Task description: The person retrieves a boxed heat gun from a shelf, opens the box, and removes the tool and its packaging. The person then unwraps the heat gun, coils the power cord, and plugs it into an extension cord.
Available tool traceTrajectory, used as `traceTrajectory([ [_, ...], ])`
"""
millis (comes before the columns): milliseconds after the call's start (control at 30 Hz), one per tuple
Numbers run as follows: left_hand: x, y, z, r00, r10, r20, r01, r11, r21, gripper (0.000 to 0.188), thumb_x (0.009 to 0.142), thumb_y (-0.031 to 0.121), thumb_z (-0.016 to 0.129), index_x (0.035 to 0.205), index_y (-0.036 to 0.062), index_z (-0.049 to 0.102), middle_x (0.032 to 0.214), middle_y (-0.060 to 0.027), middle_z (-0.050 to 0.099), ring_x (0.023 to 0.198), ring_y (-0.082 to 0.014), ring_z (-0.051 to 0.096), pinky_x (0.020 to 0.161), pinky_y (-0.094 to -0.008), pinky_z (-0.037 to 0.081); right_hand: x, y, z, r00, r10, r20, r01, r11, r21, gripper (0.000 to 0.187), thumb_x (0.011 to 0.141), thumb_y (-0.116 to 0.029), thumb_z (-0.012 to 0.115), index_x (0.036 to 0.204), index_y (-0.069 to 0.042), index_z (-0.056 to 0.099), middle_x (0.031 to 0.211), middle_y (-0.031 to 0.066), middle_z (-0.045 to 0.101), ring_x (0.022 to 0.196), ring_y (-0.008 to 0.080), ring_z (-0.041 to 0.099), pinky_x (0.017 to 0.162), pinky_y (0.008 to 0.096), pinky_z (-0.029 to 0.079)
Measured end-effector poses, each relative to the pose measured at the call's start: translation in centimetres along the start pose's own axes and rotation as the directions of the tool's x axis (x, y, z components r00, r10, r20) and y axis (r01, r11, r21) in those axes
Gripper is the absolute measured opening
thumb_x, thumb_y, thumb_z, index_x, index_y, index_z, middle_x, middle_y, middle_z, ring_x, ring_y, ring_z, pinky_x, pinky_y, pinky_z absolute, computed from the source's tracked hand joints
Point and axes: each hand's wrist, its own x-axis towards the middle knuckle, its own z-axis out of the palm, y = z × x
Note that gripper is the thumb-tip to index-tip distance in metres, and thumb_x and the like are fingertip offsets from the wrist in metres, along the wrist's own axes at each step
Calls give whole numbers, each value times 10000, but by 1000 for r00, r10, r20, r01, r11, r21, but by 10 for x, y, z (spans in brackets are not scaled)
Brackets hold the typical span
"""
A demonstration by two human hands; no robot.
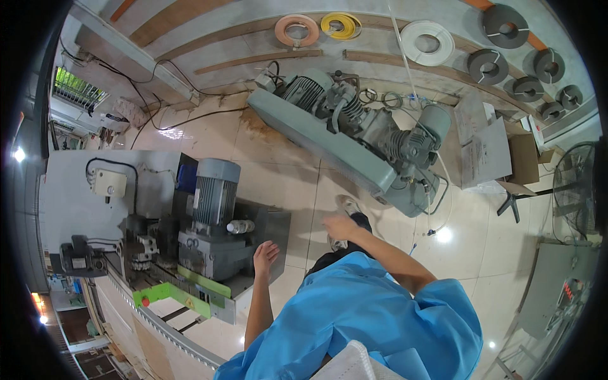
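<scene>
The left hand is released, its fingers loosely bent, near the right edge of a grey machine; whether it touches that edge I cannot tell. This machine, the thing closest to that hand, stands at the person's left, with an upright motor and a small bottle lying beside the motor. The right hand is loosely curled in front of the body, above a shoe; I cannot tell whether it grips anything. Ahead, the long slanting edge of a green-grey compressor bounds the walking room, leaving a strip of tiled floor between the two machines. More floor opens to the right, edged by cardboard boxes, a black fan and a grey cabinet. A dark cable crosses the floor behind the left machine.
</scene>
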Motion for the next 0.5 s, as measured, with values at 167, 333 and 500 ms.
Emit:
traceTrajectory([
  [167,3,-11,6,984,-137,-116,141,990,28,366,1046,388,545,1194,71,651,1073,-104,730,975,-226,709,814,-346,556,44,-9,-4,975,-90,203,74,994,86,275,837,-89,554,1064,-58,706,1078,187,720,1060,386,680,892,507,542],
  [333,-41,-20,11,887,-409,-214,446,880,166,455,1063,441,450,1242,61,627,1148,-138,716,1015,-256,705,866,-381,535,82,5,-23,879,-141,456,81,986,148,448,854,-83,539,1283,-119,663,1254,193,675,1135,396,653,928,505,535],
  [500,-55,19,42,867,-361,-343,404,913,63,477,1067,456,445,1251,57,630,1174,-137,717,1057,-249,699,889,-376,522,124,29,-35,863,-143,484,98,988,117,407,871,-103,541,1257,-106,668,1234,180,691,1157,365,647,976,481,514],
])
